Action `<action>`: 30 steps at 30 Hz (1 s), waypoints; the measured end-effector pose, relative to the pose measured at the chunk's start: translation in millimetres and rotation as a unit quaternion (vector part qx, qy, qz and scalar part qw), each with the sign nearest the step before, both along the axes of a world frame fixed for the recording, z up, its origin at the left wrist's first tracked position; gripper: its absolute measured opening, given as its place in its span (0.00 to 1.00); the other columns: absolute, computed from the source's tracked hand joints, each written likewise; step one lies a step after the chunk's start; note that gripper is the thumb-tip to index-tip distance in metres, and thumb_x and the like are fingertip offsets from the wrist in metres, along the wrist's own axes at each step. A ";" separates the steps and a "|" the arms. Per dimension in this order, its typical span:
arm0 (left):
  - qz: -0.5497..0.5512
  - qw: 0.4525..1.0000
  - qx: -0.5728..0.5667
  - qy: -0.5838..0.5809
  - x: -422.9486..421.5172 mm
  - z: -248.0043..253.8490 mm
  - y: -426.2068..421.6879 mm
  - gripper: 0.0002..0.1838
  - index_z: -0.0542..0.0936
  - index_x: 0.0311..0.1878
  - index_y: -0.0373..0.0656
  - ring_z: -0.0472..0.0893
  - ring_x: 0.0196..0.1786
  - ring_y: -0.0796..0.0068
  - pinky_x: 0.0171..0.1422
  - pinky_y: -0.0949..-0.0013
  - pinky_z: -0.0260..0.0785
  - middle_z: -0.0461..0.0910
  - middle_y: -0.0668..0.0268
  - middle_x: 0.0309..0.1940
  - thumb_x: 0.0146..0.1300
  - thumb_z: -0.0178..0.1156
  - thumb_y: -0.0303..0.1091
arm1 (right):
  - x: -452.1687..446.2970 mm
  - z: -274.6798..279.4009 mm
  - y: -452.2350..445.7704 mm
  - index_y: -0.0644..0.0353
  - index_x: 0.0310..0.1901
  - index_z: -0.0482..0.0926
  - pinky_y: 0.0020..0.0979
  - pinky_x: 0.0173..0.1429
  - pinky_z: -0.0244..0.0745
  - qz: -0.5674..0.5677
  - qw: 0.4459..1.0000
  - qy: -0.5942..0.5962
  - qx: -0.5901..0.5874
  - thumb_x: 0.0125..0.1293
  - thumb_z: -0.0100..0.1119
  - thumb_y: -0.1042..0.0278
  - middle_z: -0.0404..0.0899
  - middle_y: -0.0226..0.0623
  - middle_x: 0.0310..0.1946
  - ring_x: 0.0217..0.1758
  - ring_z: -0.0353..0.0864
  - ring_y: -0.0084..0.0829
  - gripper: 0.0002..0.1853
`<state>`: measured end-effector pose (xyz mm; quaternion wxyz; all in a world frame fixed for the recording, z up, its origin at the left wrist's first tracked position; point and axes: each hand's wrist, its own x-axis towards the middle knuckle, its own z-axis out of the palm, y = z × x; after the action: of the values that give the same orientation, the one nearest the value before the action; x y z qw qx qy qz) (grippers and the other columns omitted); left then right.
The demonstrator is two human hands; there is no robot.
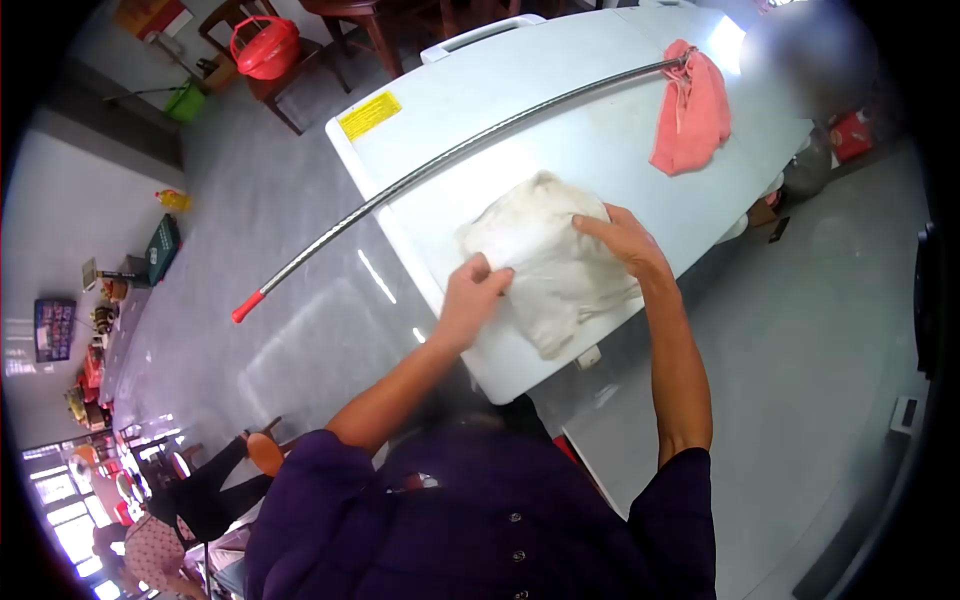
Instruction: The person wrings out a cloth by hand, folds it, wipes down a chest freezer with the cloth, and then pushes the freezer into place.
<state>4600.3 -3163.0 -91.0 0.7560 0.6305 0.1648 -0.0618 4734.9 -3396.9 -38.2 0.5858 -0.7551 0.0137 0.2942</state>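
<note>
A crumpled off-white cloth (555,270) lies spread on the white freezer-like lid (590,120) in front of me. At the cloth's left edge, my left hand (472,300) is closed, its thumb and fingers pinching the fabric. My right hand (625,242) grips the upper right edge, thumb on top and the other fingers partly hidden. Beyond the cloth, a long metal pole (455,152) with a red end cap lies across the lid. A pink cloth (692,115) is attached at the pole's far end.
The pole's red end (246,306) juts past the lid's left edge over the grey floor (320,270). A wooden chair with a red lidded basket (268,50) stands at the back left, near a green bucket (185,102). Seated people (160,550) are at the lower left.
</note>
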 end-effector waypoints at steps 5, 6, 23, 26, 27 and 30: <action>0.061 0.994 -0.018 -0.093 35.5 63.0 27.2 0.12 0.72 0.31 0.44 0.68 0.33 0.87 0.37 0.76 0.64 0.71 0.78 0.29 0.64 0.66 0.33 | -14.0 83.0 19.4 0.71 0.51 0.81 0.30 0.53 0.74 -0.065 0.996 -0.067 0.014 0.62 0.71 0.52 0.83 0.36 0.43 0.47 0.80 0.27 0.28; 0.050 0.991 -0.017 -0.120 42.8 76.0 35.8 0.12 0.71 0.32 0.46 0.64 0.31 0.89 0.35 0.79 0.60 0.67 0.80 0.27 0.63 0.67 0.30 | -12.5 91.2 21.3 0.71 0.51 0.80 0.30 0.54 0.73 -0.080 0.992 -0.093 0.024 0.62 0.71 0.51 0.83 0.37 0.43 0.47 0.79 0.27 0.28; -0.100 0.910 0.379 -0.138 -73.9 1.1 57.3 0.13 0.77 0.39 0.42 0.75 0.44 0.70 0.47 0.69 0.68 0.76 0.64 0.38 0.55 0.72 0.29 | -189.2 -39.9 -1.3 0.65 0.54 0.77 0.35 0.64 0.71 -0.238 0.922 -0.273 -0.136 0.64 0.64 0.78 0.79 0.43 0.54 0.60 0.77 0.37 0.17; -0.076 0.945 0.310 -0.068 -79.9 -11.0 59.8 0.12 0.79 0.41 0.41 0.76 0.39 0.75 0.41 0.71 0.69 0.77 0.66 0.35 0.59 0.72 0.33 | -188.6 -34.4 5.3 0.64 0.51 0.79 0.38 0.67 0.70 -0.212 0.904 -0.330 -0.171 0.62 0.65 0.79 0.79 0.42 0.52 0.60 0.77 0.40 0.15; -0.073 0.953 0.291 -0.039 -80.7 -10.0 60.0 0.12 0.79 0.41 0.41 0.76 0.37 0.76 0.40 0.71 0.69 0.77 0.67 0.34 0.60 0.71 0.34 | -182.3 -31.8 10.9 0.64 0.51 0.80 0.39 0.67 0.70 -0.174 0.891 -0.378 -0.181 0.61 0.65 0.79 0.79 0.42 0.52 0.61 0.77 0.42 0.16; -0.064 0.946 0.316 -0.046 -76.5 -3.4 56.3 0.11 0.80 0.38 0.40 0.77 0.35 0.77 0.40 0.71 0.69 0.78 0.67 0.32 0.62 0.71 0.35 | -165.7 -25.1 30.7 0.62 0.52 0.82 0.45 0.68 0.69 -0.049 0.848 -0.491 -0.195 0.56 0.68 0.78 0.78 0.44 0.56 0.65 0.73 0.50 0.19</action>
<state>4523.8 -3106.7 -94.3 0.5195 0.8482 0.1000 -0.0255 4569.2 -3366.2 -63.3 0.3705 -0.8980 -0.1817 -0.1528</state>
